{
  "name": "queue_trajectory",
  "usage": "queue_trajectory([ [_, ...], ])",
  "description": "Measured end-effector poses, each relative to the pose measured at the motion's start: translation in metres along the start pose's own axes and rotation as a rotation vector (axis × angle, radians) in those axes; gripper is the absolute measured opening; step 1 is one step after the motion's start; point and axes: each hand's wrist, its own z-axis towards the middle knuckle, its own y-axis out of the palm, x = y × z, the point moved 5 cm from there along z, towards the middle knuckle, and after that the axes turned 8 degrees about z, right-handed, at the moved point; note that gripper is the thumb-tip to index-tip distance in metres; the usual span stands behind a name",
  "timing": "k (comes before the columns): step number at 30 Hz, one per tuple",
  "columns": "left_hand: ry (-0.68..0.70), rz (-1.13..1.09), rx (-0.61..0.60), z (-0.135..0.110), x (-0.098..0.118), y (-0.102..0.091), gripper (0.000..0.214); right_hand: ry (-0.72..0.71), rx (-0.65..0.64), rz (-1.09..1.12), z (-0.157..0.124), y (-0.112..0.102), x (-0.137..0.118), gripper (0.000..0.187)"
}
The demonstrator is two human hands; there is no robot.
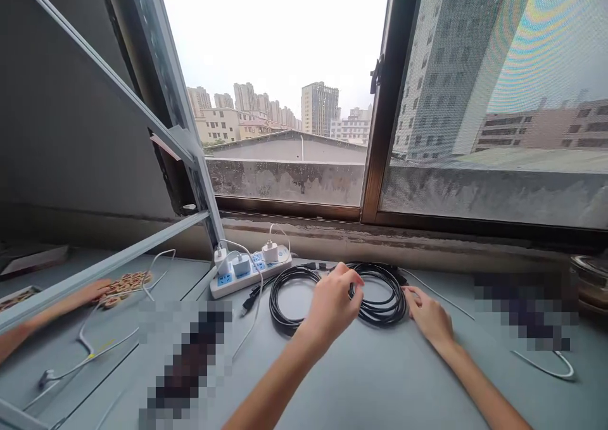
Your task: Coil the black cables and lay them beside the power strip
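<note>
From where I stand: pale grey-blue, flat-topped desk (pixel 389 379) set against a rough, stained masonry ledge (pixel 304 237). Above it, a brown metal window frame (pixel 373 189); dark latch (pixel 376 76) on its upright. Fine mesh screen (pixel 437 120) across the right side, rainbow moiré near the top corner. Left: plain dark grey wall (pixel 71 126), in shade; light-grey metal rack (pixel 206 186) leaning through the view. Outside: weathered parapet (pixel 285 183), low gabled roofline (pixel 280 146), distant tower blocks (pixel 256 101). Sky white; daylight flat, entering from the window.
</note>
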Motion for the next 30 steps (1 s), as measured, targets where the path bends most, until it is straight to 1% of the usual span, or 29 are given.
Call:
queue_trajectory([
  [1, 0.0, 0.087, -0.148, 0.002, 0.005, 0.001, 0.027, -0.001, 0.003, -0.003, 0.0, 0.001, 0.0, 0.043],
  [3, -0.039, 0.219, -0.532, 0.003, 0.009, 0.008, 0.028, -0.003, 0.006, -0.011, 0.0, 0.002, 0.001, 0.041],
  [4, -0.068, 0.256, -0.683, 0.002, 0.009, 0.01, 0.03, -0.001, 0.006, -0.015, 0.0, 0.002, 0.002, 0.041],
  [5, -0.094, 0.267, -0.78, 0.002, 0.009, 0.01, 0.031, 0.002, 0.008, -0.02, 0.0, 0.002, 0.002, 0.041],
  [6, -0.112, 0.254, -0.808, 0.005, 0.009, 0.009, 0.033, 0.005, 0.01, -0.026, 0.0, 0.002, 0.003, 0.041],
  [8, -0.134, 0.198, -0.748, 0.015, 0.007, 0.006, 0.038, 0.008, 0.013, -0.037, 0.0, 0.002, 0.005, 0.042],
  [10, -0.161, 0.148, -0.678, 0.026, 0.0, 0.005, 0.039, 0.008, 0.014, -0.044, 0.0, 0.002, 0.006, 0.042],
  [11, -0.184, 0.135, -0.684, 0.03, -0.007, 0.006, 0.038, 0.009, 0.013, -0.046, 0.0, 0.002, 0.007, 0.042],
  [12, -0.213, 0.128, -0.718, 0.034, -0.015, 0.009, 0.037, 0.01, 0.013, -0.048, 0.0, 0.002, 0.007, 0.042],
  [15, -0.306, 0.1, -0.833, 0.043, -0.05, 0.014, 0.039, 0.015, 0.017, -0.053, 0.0, 0.002, 0.007, 0.04],
  [16, -0.351, 0.107, -0.837, 0.047, -0.065, 0.014, 0.043, 0.018, 0.018, -0.053, 0.001, 0.002, 0.006, 0.04],
  [19, -0.486, 0.157, -0.776, 0.057, -0.106, 0.007, 0.045, 0.033, 0.021, -0.05, 0.001, 0.002, 0.005, 0.039],
  [21, -0.529, 0.141, -0.765, 0.061, -0.123, 0.004, 0.048, 0.04, 0.023, -0.045, 0.001, 0.002, 0.004, 0.039],
  [22, -0.535, 0.121, -0.764, 0.062, -0.127, 0.004, 0.048, 0.043, 0.023, -0.042, 0.001, 0.002, 0.004, 0.039],
  [24, -0.537, 0.08, -0.775, 0.063, -0.13, 0.007, 0.05, 0.049, 0.022, -0.034, 0.001, 0.002, 0.004, 0.04],
  [27, -0.5, 0.025, -0.81, 0.062, -0.121, 0.018, 0.051, 0.059, 0.025, -0.023, 0.001, 0.002, 0.004, 0.042],
  [30, -0.449, -0.027, -0.827, 0.063, -0.109, 0.026, 0.046, 0.052, 0.024, -0.014, 0.0, 0.003, 0.003, 0.044],
])
